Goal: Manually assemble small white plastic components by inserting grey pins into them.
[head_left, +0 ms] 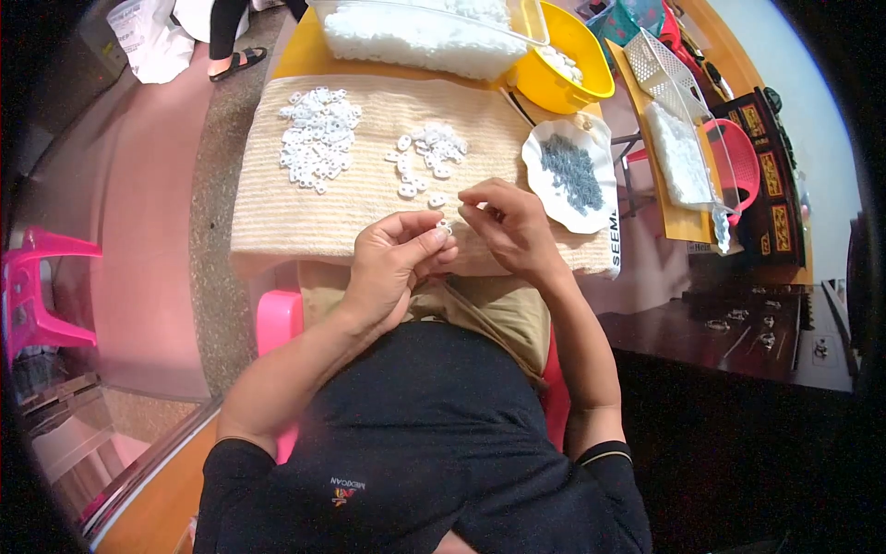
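My left hand (395, 261) pinches a small white plastic piece (444, 226) between thumb and fingertips, just above the near edge of a striped beige cloth (277, 208). To its right, my right hand (513, 229) is closed in a pinch; whatever its fingertips hold is too small to make out. Beyond the hands lies a loose group of white plastic pieces (438, 145) with holes, and a single white piece (437, 199) rests nearest the fingers. A larger pile of similar small white pieces (318, 138) spreads at the left. On the right, a scalloped white plate (554, 215) holds many small dark grey parts (572, 174).
A clear bin (420, 42) full of white pieces stands at the back, beside a yellow basin (595, 88) with white pieces inside. Another clear container (678, 152) is on a board at right. A pink stool (51, 277) stands left; a person's sandalled foot (235, 65) shows behind.
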`<state>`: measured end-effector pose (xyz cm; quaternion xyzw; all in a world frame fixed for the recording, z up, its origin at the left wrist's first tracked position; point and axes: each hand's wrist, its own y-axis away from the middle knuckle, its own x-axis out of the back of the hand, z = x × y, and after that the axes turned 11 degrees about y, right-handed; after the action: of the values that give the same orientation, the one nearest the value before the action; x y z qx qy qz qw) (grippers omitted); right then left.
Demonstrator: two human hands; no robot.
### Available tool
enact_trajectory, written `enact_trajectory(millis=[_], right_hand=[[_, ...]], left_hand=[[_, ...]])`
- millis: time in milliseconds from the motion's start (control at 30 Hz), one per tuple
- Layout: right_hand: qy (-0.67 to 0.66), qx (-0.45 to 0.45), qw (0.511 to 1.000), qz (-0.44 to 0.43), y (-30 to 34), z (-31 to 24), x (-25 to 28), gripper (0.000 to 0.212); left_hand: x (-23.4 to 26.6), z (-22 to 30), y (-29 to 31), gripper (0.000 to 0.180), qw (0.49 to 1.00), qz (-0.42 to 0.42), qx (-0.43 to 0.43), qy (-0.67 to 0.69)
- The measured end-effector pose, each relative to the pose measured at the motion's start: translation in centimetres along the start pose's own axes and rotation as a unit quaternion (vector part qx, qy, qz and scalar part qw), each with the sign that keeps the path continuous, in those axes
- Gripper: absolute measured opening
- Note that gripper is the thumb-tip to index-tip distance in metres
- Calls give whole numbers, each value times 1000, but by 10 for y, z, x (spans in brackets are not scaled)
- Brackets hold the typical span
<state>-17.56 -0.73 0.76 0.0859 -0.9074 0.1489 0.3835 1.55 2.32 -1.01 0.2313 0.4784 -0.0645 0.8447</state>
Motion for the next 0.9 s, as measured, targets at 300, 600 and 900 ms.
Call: enact_trajectory(millis=[300,600,900], right_hand=[[217,36,971,-95,-24,-14,-14,17],[225,-5,968,-115,-21,-11,-10,19],[-146,-77,981,-105,0,13,-9,29]], left_hand=[[0,5,-3,13,1000,6,-19,13],[3,4,-6,16,1000,8,-20,16],[3,4,-6,15,999,8,-23,23]])
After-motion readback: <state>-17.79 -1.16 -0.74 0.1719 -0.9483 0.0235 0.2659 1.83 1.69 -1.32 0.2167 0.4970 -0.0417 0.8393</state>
